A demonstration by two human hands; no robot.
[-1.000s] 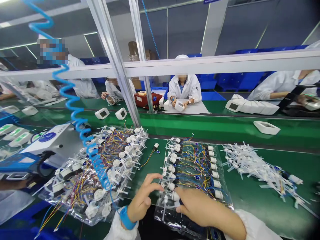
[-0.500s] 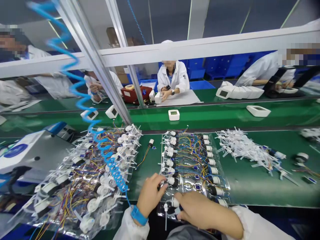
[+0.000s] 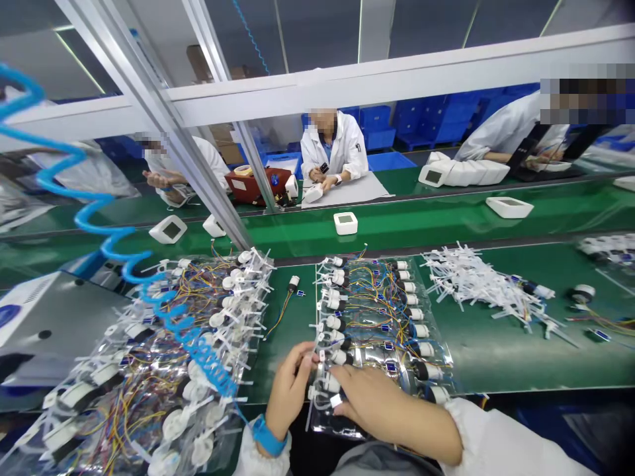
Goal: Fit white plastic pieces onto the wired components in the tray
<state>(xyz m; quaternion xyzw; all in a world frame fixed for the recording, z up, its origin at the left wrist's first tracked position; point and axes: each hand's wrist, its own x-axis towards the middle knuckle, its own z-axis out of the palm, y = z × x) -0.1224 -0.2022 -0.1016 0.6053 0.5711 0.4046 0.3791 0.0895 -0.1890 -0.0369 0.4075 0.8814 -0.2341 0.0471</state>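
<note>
White-capped cylinders (image 3: 335, 322), multicoloured wires (image 3: 394, 304), two columns

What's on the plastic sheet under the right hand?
Two columns of white-ended parts, with coloured wires and blue boards between. The right hand and forearm hide whatever lies directly beneath.

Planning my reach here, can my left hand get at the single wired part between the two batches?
Likely yes: bare green tabletop lies between your left hand and the single wired part.

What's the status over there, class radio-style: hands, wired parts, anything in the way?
Left hand: fingertips at a thin white plastic tie. Right hand: fingers beside a white cylindrical part, left row. Blue coiled cord hanging left, crossing neither hand.
</note>
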